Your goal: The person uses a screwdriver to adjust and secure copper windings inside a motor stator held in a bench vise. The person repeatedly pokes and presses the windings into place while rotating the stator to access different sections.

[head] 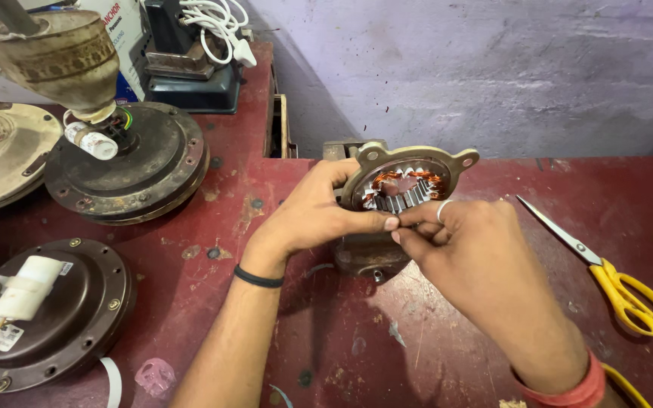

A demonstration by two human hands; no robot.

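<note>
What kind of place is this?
Probably a fan or motor repair workshop: a round metal motor housing with copper windings, dismantled dark ceiling-fan motors and yellow-handled scissors on a worn red workbench.

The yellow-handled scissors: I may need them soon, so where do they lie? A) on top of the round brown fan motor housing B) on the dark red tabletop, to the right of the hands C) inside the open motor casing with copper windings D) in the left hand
B: the yellow-handled scissors lie flat on the dark red tabletop, right of the right hand, untouched.
</note>
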